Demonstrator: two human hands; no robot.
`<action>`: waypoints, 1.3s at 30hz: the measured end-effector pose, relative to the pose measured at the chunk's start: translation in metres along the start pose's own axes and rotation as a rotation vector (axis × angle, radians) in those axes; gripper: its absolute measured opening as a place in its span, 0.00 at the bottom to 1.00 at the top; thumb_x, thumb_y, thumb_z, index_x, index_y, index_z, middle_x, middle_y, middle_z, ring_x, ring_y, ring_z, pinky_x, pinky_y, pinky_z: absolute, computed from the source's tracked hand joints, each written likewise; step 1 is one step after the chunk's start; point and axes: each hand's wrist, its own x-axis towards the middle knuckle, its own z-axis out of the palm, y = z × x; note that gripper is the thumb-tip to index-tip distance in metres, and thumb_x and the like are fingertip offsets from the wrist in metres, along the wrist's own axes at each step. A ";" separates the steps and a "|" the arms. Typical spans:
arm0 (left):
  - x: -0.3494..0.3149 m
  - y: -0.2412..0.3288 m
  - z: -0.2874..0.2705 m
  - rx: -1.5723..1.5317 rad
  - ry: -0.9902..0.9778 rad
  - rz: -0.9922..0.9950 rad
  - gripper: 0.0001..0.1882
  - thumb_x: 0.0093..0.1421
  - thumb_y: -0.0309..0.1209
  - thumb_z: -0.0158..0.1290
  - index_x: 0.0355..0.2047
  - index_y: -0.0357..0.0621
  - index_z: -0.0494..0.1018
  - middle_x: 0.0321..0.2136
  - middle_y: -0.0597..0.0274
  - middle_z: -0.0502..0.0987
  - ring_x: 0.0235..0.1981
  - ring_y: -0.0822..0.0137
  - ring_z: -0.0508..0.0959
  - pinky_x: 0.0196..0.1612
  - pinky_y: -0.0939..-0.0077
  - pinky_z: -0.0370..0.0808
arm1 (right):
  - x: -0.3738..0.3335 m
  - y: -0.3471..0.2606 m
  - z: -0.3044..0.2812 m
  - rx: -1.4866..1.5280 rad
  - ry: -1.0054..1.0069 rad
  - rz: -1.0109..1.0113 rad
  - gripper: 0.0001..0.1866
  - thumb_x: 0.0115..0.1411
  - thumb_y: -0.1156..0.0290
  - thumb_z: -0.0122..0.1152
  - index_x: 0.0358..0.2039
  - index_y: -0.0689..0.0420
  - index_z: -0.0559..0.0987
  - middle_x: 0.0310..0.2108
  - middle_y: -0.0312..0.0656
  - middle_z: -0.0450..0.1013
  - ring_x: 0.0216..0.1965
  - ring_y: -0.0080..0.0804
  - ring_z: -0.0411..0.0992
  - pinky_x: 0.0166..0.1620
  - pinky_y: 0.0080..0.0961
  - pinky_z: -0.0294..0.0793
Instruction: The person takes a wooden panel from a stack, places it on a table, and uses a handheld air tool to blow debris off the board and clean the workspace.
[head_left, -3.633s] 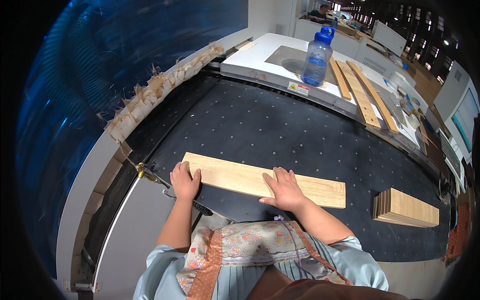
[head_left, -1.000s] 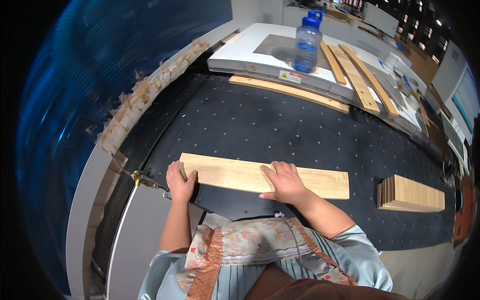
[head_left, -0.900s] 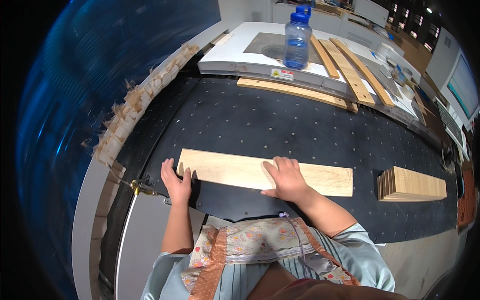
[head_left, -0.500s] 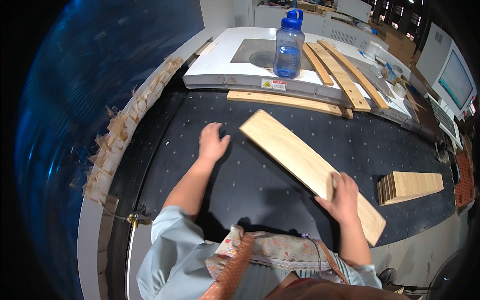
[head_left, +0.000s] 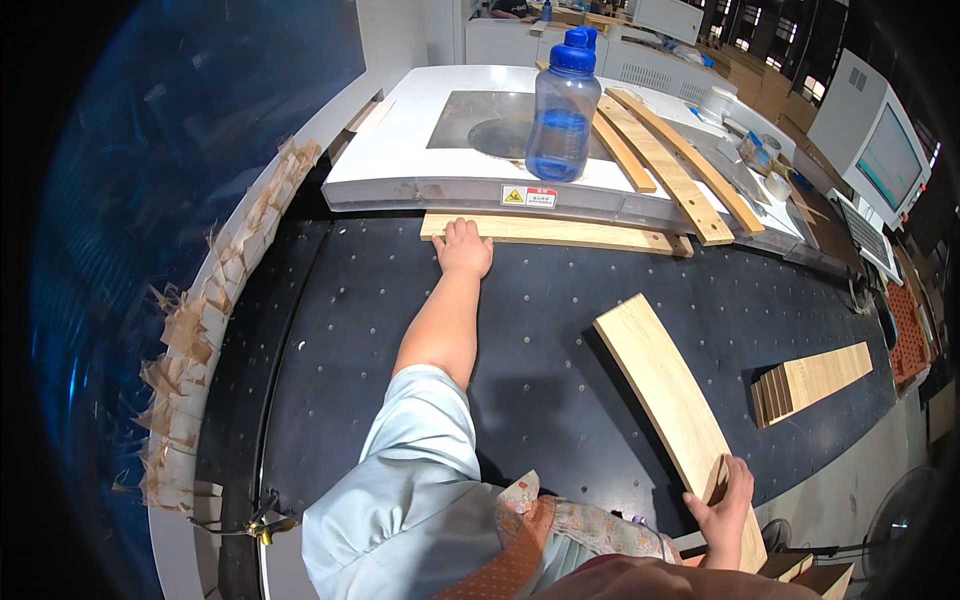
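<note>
My right hand (head_left: pixel 726 510) grips the long edge of a pale wooden board (head_left: pixel 664 373), near its lower end. The board slants away from me above the black dotted table, its lower end running down beside my forearm. Farther off, my left hand (head_left: pixel 464 247) lies on the left end of a long narrow wooden strip (head_left: pixel 560 232). Its fingers rest on the wood and its thumb is spread; it does not visibly close around the strip. The strip lies along the front of a white machine cover (head_left: pixel 400 110).
A blue-capped water bottle (head_left: pixel 562 115) and several wooden strips (head_left: pixel 660 155) rest on the white cover. Several short boards stand stacked (head_left: pixel 812 382) at the right of the black table (head_left: pixel 520 420). A monitor (head_left: pixel 880 150) and keyboard (head_left: pixel 862 232) are beyond. A blue panel with frayed tape (head_left: pixel 190 330) borders the left.
My left hand has reached forward onto the narrow strip. My right hand has drawn the board nearer and to the right, turning it steeper. The view has shifted slightly.
</note>
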 end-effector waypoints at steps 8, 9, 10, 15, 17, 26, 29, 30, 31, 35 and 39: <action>-0.126 -0.066 -0.030 -0.110 0.088 0.058 0.26 0.54 0.37 0.51 0.52 0.42 0.63 0.57 0.51 0.61 0.60 0.51 0.59 0.59 0.43 0.55 | 0.076 -0.053 0.002 -0.052 -0.047 -0.405 0.44 0.31 0.57 0.75 0.51 0.59 0.68 0.50 0.55 0.63 0.52 0.56 0.60 0.55 0.45 0.59; -0.155 -0.084 -0.035 -0.121 0.114 0.065 0.27 0.53 0.36 0.52 0.53 0.42 0.62 0.57 0.49 0.61 0.60 0.50 0.59 0.59 0.45 0.55 | 0.089 -0.064 0.005 -0.029 -0.075 -0.472 0.44 0.32 0.57 0.75 0.50 0.59 0.68 0.50 0.55 0.63 0.52 0.56 0.60 0.55 0.45 0.59; -0.184 -0.091 -0.049 -0.138 0.064 0.047 0.28 0.53 0.36 0.53 0.53 0.40 0.62 0.58 0.51 0.60 0.62 0.52 0.56 0.61 0.44 0.52 | 0.102 -0.073 0.010 -0.007 -0.104 -0.532 0.43 0.32 0.57 0.75 0.50 0.59 0.68 0.50 0.55 0.63 0.52 0.56 0.60 0.55 0.45 0.59; -0.327 -0.127 -0.085 -0.126 0.103 0.037 0.32 0.52 0.39 0.57 0.53 0.39 0.60 0.57 0.47 0.59 0.61 0.48 0.56 0.61 0.44 0.51 | 0.168 -0.109 0.055 0.108 -0.191 -0.785 0.40 0.36 0.52 0.73 0.50 0.56 0.70 0.50 0.55 0.64 0.52 0.54 0.61 0.56 0.43 0.60; -0.367 -0.124 -0.097 -0.117 0.053 -0.061 0.34 0.53 0.41 0.56 0.56 0.39 0.59 0.59 0.47 0.57 0.63 0.47 0.54 0.62 0.44 0.50 | 0.195 -0.122 0.083 0.142 -0.252 -0.844 0.41 0.37 0.50 0.72 0.51 0.55 0.70 0.50 0.54 0.65 0.53 0.53 0.61 0.56 0.41 0.60; -0.399 -0.113 -0.101 -0.153 0.226 -0.236 0.33 0.53 0.44 0.57 0.55 0.42 0.62 0.58 0.52 0.62 0.63 0.52 0.56 0.63 0.45 0.48 | 0.273 -0.182 0.212 0.037 -0.347 -0.858 0.31 0.50 0.53 0.64 0.52 0.51 0.70 0.59 0.48 0.59 0.64 0.48 0.50 0.62 0.47 0.52; -0.402 -0.123 -0.092 -0.165 0.363 -0.215 0.30 0.52 0.40 0.58 0.52 0.42 0.65 0.55 0.53 0.64 0.61 0.52 0.58 0.62 0.47 0.51 | 0.263 -0.210 0.217 -0.035 -0.281 -0.744 0.20 0.54 0.70 0.56 0.49 0.49 0.71 0.61 0.44 0.57 0.65 0.46 0.48 0.61 0.52 0.50; -0.403 -0.124 -0.090 -0.171 0.392 -0.199 0.29 0.51 0.39 0.58 0.52 0.42 0.65 0.55 0.52 0.64 0.61 0.52 0.59 0.62 0.48 0.51 | 0.258 -0.214 0.219 -0.014 -0.221 -0.778 0.22 0.52 0.73 0.56 0.49 0.50 0.71 0.59 0.46 0.59 0.63 0.46 0.52 0.60 0.50 0.53; -0.403 -0.125 -0.090 -0.181 0.404 -0.197 0.29 0.51 0.38 0.59 0.51 0.42 0.65 0.55 0.52 0.64 0.60 0.51 0.59 0.62 0.49 0.52 | 0.250 -0.215 0.211 0.062 -0.226 -0.848 0.22 0.51 0.73 0.57 0.49 0.51 0.71 0.58 0.47 0.60 0.62 0.46 0.54 0.59 0.48 0.55; -0.396 -0.123 -0.090 -0.253 0.462 -0.115 0.27 0.49 0.33 0.60 0.49 0.41 0.67 0.52 0.49 0.65 0.58 0.47 0.61 0.60 0.51 0.56 | 0.210 -0.182 0.147 0.217 -0.297 -1.007 0.23 0.50 0.70 0.62 0.49 0.54 0.73 0.56 0.49 0.63 0.59 0.48 0.58 0.59 0.40 0.58; -0.391 -0.127 -0.103 -0.183 0.471 0.057 0.25 0.47 0.31 0.59 0.46 0.40 0.68 0.50 0.49 0.66 0.56 0.44 0.62 0.58 0.52 0.57 | 0.172 -0.117 0.076 0.298 -0.167 -0.821 0.25 0.47 0.71 0.65 0.48 0.55 0.73 0.55 0.49 0.65 0.59 0.48 0.58 0.60 0.39 0.58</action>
